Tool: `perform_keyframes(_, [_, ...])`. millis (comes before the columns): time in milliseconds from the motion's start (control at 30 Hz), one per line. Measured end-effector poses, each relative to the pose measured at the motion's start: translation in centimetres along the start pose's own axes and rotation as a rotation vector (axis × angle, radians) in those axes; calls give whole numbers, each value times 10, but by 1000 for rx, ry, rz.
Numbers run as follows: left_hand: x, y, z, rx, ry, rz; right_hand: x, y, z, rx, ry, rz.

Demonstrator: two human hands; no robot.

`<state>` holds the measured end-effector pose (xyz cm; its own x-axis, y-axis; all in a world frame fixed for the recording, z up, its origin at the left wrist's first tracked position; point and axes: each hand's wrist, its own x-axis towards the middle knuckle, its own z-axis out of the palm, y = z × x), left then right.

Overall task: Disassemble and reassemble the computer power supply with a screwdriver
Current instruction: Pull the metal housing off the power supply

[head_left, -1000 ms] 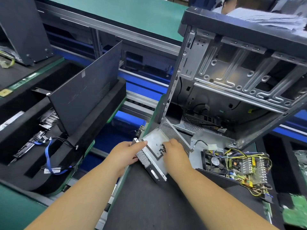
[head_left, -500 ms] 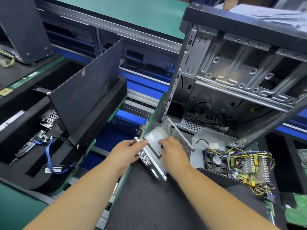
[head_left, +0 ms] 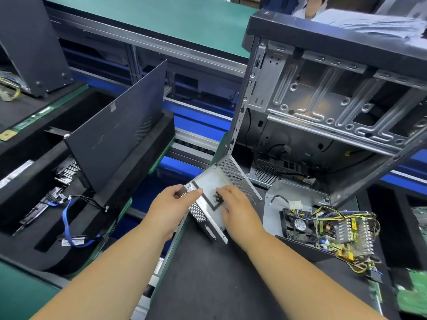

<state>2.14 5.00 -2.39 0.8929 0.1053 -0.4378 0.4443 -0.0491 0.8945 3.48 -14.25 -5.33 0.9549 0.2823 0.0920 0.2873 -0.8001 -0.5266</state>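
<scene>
Foam trays (head_left: 76,229) lie at far left, holding blue cables (head_left: 65,218), with a dark panel (head_left: 120,132) leaning upright in them. Next, the left hand (head_left: 172,205) grips the near left edge of the cover (head_left: 209,181), thumb on top and fingers curled beneath; this metal shell sits tilted at the mat's (head_left: 208,280) left edge. Inside it the right hand (head_left: 235,204) pinches small dark parts (head_left: 218,197), too small to identify. Right of that lies the board (head_left: 342,229) with its fan and yellow wires, under the open case (head_left: 323,95).
</scene>
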Motion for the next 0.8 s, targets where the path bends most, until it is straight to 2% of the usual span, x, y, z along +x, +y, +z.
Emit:
perform_keyframes(100, [-3, 5, 0, 65, 102, 71, -4, 0, 3, 40, 100, 101])
perform_keyframes(200, [-7, 10, 4, 115, 158, 97, -8, 2, 11, 148, 136, 326])
perform_keyframes(267, [-9, 12, 7, 136, 159, 108, -7, 3, 16, 356, 137, 548])
perform_keyframes(333, [-11, 14, 9, 181, 155, 127, -1, 3, 19, 675, 188, 763])
perform_keyframes(400, [-13, 17, 13, 221, 153, 157, 5, 2, 20, 936, 254, 874])
perform_keyframes(467, [-16, 20, 17, 242, 163, 187, 11, 1, 17, 1045, 282, 894])
perform_keyframes(533, [-16, 20, 20, 249, 168, 187, 15, -2, 13, 1010, 279, 869])
perform_keyframes(667, [-14, 13, 22, 188, 110, 105, 20, -3, 7, 730, 267, 745])
perform_keyframes(800, [-14, 7, 23, 159, 110, 90, 18, 0, 6, 469, 242, 537])
